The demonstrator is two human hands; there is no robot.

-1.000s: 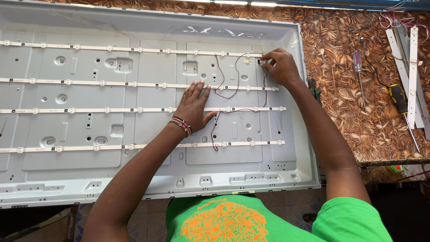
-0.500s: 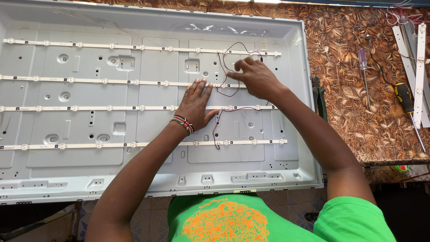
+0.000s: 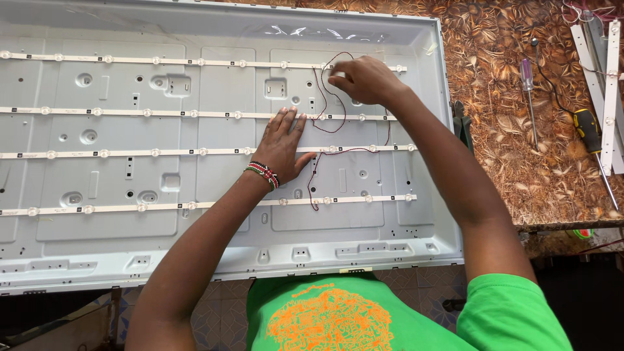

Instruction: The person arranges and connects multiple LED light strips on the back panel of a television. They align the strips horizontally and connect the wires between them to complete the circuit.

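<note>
The right hand pinches the thin dark wire near the metal panel's top strip; the left hand lies flat, fingers spread, mid-panel. Tugging hard could snap the wire or lift a strip.

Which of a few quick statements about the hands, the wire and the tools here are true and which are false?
1. The left hand lies flat on the grey panel. True.
2. The right hand holds a screwdriver. False: it pinches a thin dark wire; the screwdrivers lie on the table.
3. Four light strips cross the panel. True.
4. The left wrist is bare. False: it wears a beaded bracelet.
</note>
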